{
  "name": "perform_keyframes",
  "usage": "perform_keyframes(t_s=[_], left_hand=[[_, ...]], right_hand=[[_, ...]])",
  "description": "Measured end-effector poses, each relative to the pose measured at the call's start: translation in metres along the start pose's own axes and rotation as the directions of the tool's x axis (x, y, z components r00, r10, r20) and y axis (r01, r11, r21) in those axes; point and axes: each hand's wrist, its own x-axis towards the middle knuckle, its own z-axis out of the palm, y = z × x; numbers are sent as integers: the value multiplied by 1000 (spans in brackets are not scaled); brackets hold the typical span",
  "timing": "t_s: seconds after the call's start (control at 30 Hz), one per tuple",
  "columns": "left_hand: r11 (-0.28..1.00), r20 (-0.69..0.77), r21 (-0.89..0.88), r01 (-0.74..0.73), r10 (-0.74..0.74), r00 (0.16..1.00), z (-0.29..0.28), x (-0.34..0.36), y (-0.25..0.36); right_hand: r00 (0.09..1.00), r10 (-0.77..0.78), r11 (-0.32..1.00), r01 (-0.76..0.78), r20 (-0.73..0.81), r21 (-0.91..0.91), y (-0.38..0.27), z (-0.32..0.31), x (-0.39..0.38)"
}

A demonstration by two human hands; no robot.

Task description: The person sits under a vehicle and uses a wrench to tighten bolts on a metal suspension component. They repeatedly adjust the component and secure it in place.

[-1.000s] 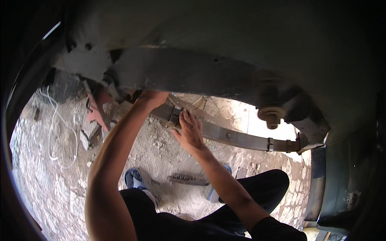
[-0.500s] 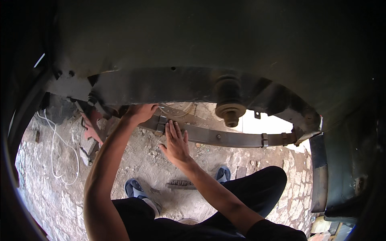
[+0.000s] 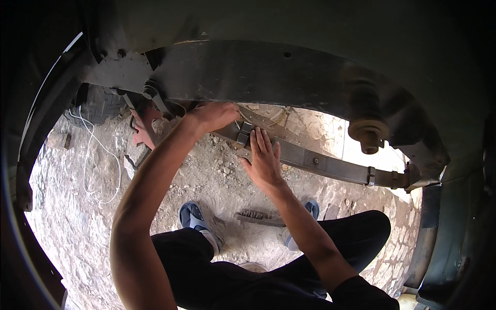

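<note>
A dark, curved leaf spring (image 3: 294, 154) runs across below a black vehicle frame rail (image 3: 232, 72). My right hand (image 3: 267, 164) lies against the spring with fingers stretched out and holds nothing. Its fingertips are close to a metal clamp (image 3: 244, 135) that wraps the leaves. To the left of that clamp my left hand (image 3: 218, 114) reaches over the spring just under the rail, its fingers curled in. A thin pale strand shows by its fingertips. Whatever those fingers grip is hidden.
A red stand (image 3: 147, 126) is at the left, with a tyre (image 3: 98, 106) behind it. A white cable (image 3: 118, 168) loops over the rough ground. Between my feet lies a wire brush (image 3: 261, 217). A round rubber-like mount (image 3: 369, 135) hangs at the right.
My view has shifted, so the frame and spring appear tilted and farther right. Both hands stay at the spring beside the clamp, the right one still flat.
</note>
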Motion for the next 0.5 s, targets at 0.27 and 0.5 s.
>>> perform_keyframes(t_s=[0.27,0.5], left_hand=[[946,29,315,-74,68,997,-10,-2,34],[991,-139,132,-2,20,990,14,9,23]], right_hand=[[999,17,1000,-16,-51,20,-1,6,-2],[997,7,999,-3,-82,44,-3,1,-4]])
